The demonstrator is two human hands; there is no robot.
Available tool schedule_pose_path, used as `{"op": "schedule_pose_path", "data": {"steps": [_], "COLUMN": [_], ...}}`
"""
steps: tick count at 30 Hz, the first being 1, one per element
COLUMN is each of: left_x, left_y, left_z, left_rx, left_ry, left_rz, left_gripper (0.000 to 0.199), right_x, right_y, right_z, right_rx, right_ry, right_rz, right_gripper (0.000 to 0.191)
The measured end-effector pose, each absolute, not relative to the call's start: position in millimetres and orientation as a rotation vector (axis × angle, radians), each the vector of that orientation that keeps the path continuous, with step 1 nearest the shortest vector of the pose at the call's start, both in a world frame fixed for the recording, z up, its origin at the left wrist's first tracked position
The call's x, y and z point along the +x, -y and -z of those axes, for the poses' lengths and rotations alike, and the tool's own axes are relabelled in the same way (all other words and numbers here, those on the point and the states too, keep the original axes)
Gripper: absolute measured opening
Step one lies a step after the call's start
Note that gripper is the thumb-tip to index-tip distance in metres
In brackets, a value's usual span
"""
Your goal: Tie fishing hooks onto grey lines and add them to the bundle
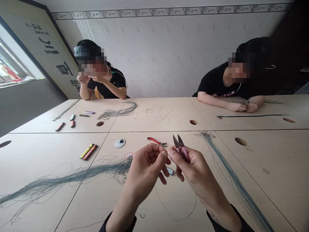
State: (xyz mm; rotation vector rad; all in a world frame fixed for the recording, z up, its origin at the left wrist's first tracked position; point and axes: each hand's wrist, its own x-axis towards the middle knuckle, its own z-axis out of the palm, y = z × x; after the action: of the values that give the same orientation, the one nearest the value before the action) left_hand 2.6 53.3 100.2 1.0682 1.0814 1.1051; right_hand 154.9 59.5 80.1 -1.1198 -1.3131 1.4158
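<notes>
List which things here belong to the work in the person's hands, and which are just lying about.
Belonging: snips, held in the right hand; netting, beside the left hand.

Lying about: pliers, disc, packets, tag.

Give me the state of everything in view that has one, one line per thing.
left hand: raised, fingertips pinched on something too small to tell
right hand: raised, gripping the thread snips
thread snips: held, blades apart
red-handled pliers: lying flat, untouched
grey-green netting strands: loose, tangled at one end
second netting bundle: stretched out straight
</notes>
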Motion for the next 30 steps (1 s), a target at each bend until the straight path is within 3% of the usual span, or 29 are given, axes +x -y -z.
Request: {"op": "schedule_pose_path", "data": {"steps": [16,30], "left_x": [0.4,-1.1], "left_y": [-51.9,-52.5], "left_z": [-97.5,-96.1], "left_rx": [1.118,1.204], "left_ry": [-1.071,-1.131], "left_rz": [-1.088,-1.085], "left_gripper": [0.028,0.018], "right_x": [160.9,165.7], "right_y": [-62.2,-62.5], "right_z": [-79.9,-78.2], "right_rx": [-1.094,-1.116], "right_ry": [1.353,1.369], "right_rz": [-1.454,-1.469], "right_gripper": [0.044,0.044]}}
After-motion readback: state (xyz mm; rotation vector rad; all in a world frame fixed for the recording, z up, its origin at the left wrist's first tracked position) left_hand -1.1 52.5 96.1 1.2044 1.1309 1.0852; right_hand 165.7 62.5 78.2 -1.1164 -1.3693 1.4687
